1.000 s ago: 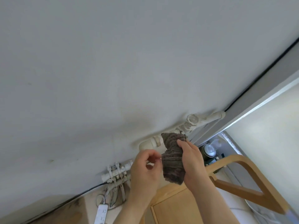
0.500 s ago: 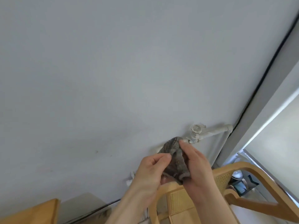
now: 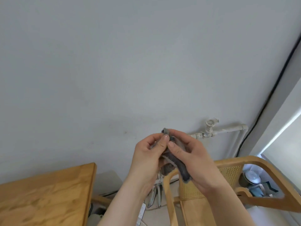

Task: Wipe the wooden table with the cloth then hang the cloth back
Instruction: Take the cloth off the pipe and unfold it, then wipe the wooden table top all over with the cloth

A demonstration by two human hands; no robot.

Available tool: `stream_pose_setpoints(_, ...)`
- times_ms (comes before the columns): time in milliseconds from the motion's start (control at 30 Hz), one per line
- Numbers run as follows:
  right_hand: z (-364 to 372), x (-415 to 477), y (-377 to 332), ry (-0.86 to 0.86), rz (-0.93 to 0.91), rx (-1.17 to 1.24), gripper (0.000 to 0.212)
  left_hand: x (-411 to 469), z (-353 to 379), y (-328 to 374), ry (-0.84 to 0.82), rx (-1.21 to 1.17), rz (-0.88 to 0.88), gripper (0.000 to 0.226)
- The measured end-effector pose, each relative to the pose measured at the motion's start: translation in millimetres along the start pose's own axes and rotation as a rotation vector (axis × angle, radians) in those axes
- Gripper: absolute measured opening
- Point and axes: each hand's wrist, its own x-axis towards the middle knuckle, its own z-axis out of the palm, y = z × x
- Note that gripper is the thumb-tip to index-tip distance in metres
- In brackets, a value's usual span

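Note:
A small dark grey-brown cloth (image 3: 182,168) is bunched between both of my hands in front of the pale wall. My left hand (image 3: 149,158) pinches its upper part with thumb and fingers. My right hand (image 3: 190,152) grips it from the right, and a fold hangs down under that palm. The wooden table (image 3: 47,193) shows at the lower left, with only its right end in view. The white wall pipe with a valve (image 3: 210,129) runs just behind and right of my hands.
A wooden chair with a cane back (image 3: 231,173) stands below my hands at the lower right. A white power strip (image 3: 141,211) and cables lie on the floor between table and chair. Small items (image 3: 254,181) sit on the floor behind the chair.
The cloth has come off the white pipe and into both hands, away from the wall. The view has swung left, bringing the wooden table into sight.

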Motion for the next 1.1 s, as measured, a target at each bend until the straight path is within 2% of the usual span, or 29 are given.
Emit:
stream_pose_setpoints(67, 7, -1, -3, 0.081, -0.028, -0.051, 0.021, -10, -14, 8, 0.095, -0.083, 0.026, 0.013)
stream_pose_setpoints(233, 23, 1, -10, 0.220, -0.080, -0.091, 0.030, -39, -79, 18, 0.380, -0.063, 0.129, 0.022)
stream_pose_setpoints(333, 42, 0, -15, 0.201, -0.105, -0.280, 0.039, -68, -124, 21, 0.426, 0.100, 0.145, 0.033)
stream_pose_setpoints(400, 57, -4, -14, 0.151, -0.084, -0.441, 0.040, -86, -148, 24, 0.385, 0.192, 0.130, 0.032)
stream_pose_setpoints(500, 83, -15, -12, 0.016, -0.055, -0.682, 0.048, -110, -180, 28, 0.312, 0.263, 0.085, 0.023)
stream_pose_setpoints(600, 115, -30, -13, -0.156, 0.002, -0.748, 0.047, -139, -215, 34, 0.285, 0.412, 0.084, 0.026)
stream_pose_setpoints(667, 137, -42, -11, -0.250, 0.043, -0.798, 0.035, -159, -243, 38, 0.306, 0.633, 0.113, 0.026)
stream_pose_setpoints(767, 171, -62, 3, -0.408, 0.028, -0.907, 0.019, -188, -288, 44, 0.300, 1.062, 0.148, 0.013)
stream_pose_setpoints(833, 192, -75, 20, -0.557, -0.042, -1.141, 0.011, -211, -315, 45, 0.312, 1.284, 0.119, 0.004)
stream_pose_setpoints(900, 215, -85, 39, -0.659, -0.097, -1.353, 0.016, -232, -344, 43, 0.333, 1.410, 0.108, 0.006)
stream_pose_setpoints(1000, 248, -95, 71, -0.810, -0.167, -1.532, 0.011, -262, -381, 37, 0.242, 1.257, -0.021, 0.015)
stream_pose_setpoints(1100, 274, -101, 98, -0.872, -0.268, -1.608, 0.012, -291, -405, 27, 0.143, 1.053, -0.176, 0.014)
